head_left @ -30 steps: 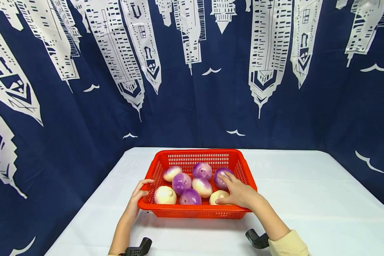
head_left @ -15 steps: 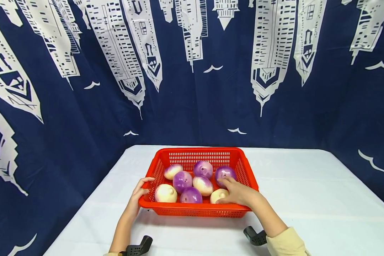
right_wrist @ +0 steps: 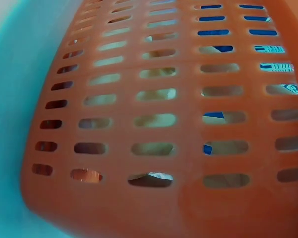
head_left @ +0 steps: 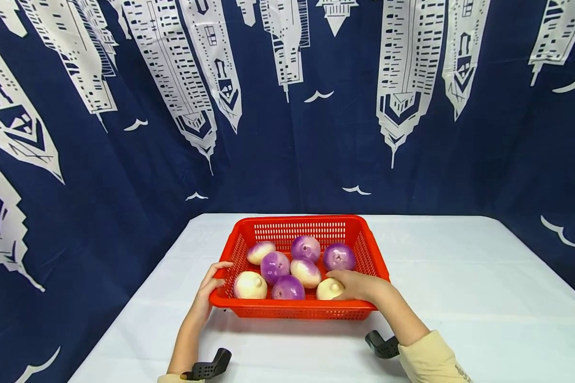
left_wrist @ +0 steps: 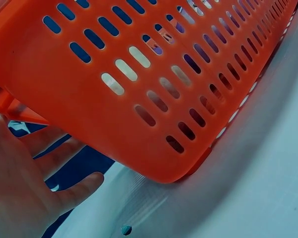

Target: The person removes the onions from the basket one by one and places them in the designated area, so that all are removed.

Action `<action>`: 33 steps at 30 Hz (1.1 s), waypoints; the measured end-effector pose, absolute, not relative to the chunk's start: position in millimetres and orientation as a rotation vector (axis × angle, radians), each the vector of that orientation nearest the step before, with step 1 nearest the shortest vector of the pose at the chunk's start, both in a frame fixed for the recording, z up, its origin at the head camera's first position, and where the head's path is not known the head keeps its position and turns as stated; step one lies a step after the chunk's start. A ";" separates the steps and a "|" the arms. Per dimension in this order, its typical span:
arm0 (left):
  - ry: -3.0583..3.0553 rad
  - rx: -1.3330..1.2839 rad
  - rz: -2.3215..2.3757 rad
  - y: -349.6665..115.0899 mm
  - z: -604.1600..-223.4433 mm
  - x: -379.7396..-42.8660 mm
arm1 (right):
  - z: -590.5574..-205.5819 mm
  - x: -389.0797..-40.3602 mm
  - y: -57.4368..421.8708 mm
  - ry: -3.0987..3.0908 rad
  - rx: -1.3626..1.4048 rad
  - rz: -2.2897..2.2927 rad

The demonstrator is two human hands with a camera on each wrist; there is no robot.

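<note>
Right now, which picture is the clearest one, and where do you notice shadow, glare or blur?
Head view: the sharpest and brightest, with small highlights on the glossy vegetables and a soft shadow beneath the red basket; left wrist view: dimmer, shadow on the white table beside the basket; right wrist view: hazy and soft.

White table (head_left: 460, 266), red basket (head_left: 287, 305) apparently directly on it

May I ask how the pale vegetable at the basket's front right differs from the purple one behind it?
Colour: the pale vegetable is cream, the purple vegetable deep violet. The right grip partly covers the pale vegetable, while the purple vegetable shows almost whole. Both lie in the red basket.
</note>
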State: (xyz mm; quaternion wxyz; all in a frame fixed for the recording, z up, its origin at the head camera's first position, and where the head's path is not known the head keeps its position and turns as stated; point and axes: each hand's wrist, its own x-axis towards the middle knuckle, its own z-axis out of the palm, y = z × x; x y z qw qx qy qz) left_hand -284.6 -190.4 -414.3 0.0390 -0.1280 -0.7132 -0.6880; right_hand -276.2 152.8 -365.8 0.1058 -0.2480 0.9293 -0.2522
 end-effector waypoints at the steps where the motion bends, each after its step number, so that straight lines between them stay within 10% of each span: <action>1: -2.182 -0.401 -2.108 -190.7 -414.9 -284.9 | -365.6 -276.2 152.8 2.737 -0.727 -0.745; 33: -2.212 -0.331 -2.127 -190.4 -412.1 -284.5 | -366.8 -276.4 149.4 3.225 -0.572 -0.792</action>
